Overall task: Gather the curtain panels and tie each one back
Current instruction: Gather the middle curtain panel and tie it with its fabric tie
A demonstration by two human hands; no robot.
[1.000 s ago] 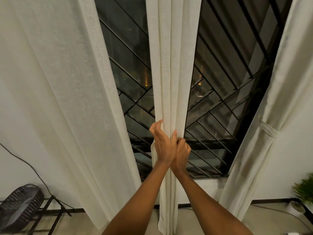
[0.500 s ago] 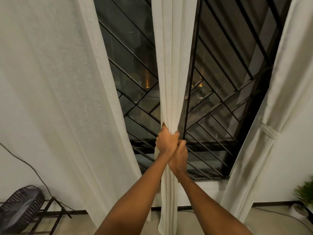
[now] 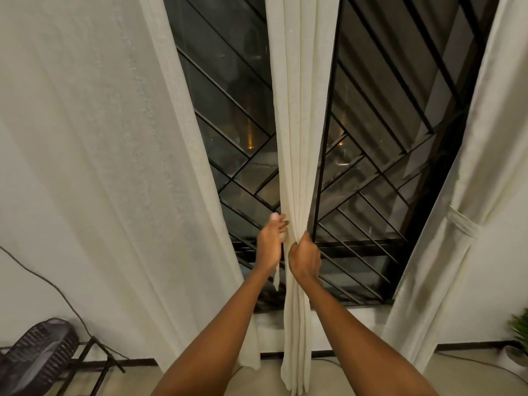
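Both my hands work at the centre of the window grille (image 3: 371,181); my right hand (image 3: 305,257) clamps the middle panel (image 3: 300,124) into a tight bunch so its folds cannot spread; my left hand (image 3: 270,244), just beside, pinches the dangling tie strip (image 3: 276,277), ready to wrap it round; the right panel (image 3: 457,181) is already tied.

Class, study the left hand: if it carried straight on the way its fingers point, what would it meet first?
The left hand points up and to the right, so its fingers would first meet the gathered middle curtain panel, almost at once; they may already touch it. Depth is unclear.
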